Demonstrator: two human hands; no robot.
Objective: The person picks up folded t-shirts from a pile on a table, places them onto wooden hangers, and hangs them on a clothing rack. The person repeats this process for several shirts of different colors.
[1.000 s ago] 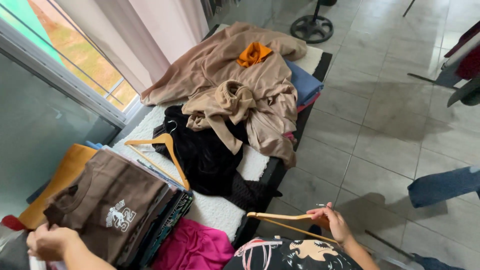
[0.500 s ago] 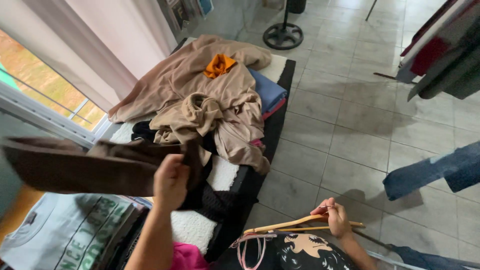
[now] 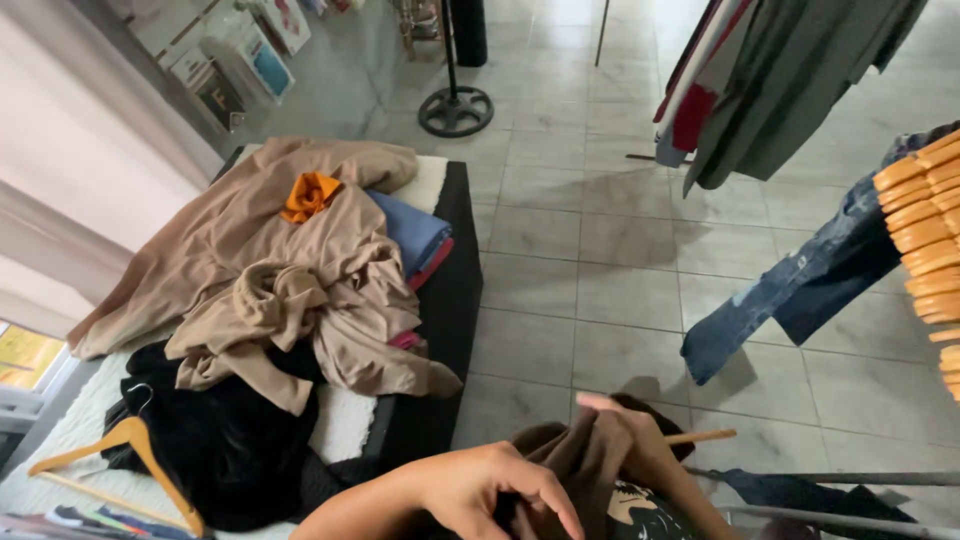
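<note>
Our left hand [image 3: 500,490] and right hand [image 3: 625,440] both gripping a brown garment [image 3: 575,465], wooden hanger [image 3: 700,436] tip poking out beside our right hand, beige clothes pile [image 3: 290,290] on the bench [image 3: 450,300] nearby.

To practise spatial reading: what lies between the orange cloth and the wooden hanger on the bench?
In the head view, between the orange cloth and the wooden hanger lie crumpled tan garments, then a black garment.

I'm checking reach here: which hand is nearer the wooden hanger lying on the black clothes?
Left. The left hand grips the brown garment, closer to the wooden hanger; the right hand sits farther right.
</note>
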